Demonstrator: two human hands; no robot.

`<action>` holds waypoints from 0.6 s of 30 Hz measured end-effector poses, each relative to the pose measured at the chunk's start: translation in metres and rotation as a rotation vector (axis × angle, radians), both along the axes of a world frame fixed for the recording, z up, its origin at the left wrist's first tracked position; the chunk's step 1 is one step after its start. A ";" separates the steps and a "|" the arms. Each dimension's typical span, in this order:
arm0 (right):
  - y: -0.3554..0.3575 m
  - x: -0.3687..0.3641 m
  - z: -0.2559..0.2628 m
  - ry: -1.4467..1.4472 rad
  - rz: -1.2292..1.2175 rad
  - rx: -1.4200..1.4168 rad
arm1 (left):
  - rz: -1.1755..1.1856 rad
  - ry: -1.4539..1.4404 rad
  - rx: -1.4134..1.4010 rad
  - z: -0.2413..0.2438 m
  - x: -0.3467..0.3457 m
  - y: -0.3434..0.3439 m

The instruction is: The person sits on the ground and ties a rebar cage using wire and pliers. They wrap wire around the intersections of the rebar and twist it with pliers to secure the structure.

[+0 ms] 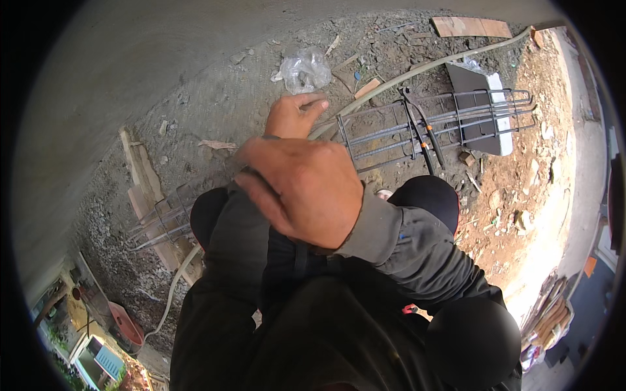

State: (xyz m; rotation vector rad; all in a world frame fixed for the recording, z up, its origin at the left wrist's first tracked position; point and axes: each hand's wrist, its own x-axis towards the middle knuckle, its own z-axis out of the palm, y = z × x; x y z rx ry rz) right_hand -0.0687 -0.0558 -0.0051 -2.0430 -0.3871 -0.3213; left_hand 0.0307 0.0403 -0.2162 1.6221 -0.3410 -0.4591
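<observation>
My left hand [293,117] reaches forward over the ground beside a rebar cage, thumb and a finger pointing right and close together. Nearer the camera, my right hand [313,195] crosses over my left forearm, its fingers curled towards the left and blurred by motion. Whether either hand holds anything small does not show. A rebar cage [376,141] of long bars and square stirrups lies across in front of my knees, its middle hidden by my arms and legs. Long-handled pincers [415,122] with black handles and orange bands rest on its right part.
A clear plastic bag [305,71] lies beyond my left hand. A pale hose [415,71] runs past the cage. A grey-and-white block [501,115] is under the cage's right end. Wooden boards [142,171] lie at left, another board [469,27] by the wall [98,97]. Rubble covers the ground.
</observation>
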 end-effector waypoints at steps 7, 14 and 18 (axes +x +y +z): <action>-0.027 -0.046 -0.020 0.051 0.250 0.162 | -0.120 -0.065 0.391 0.009 -0.019 -0.032; -0.067 -0.046 -0.011 0.111 0.204 0.318 | -0.164 -0.061 0.469 0.003 -0.021 -0.030; -0.076 -0.032 -0.008 0.133 0.152 0.264 | -0.184 -0.058 0.481 0.001 -0.020 -0.026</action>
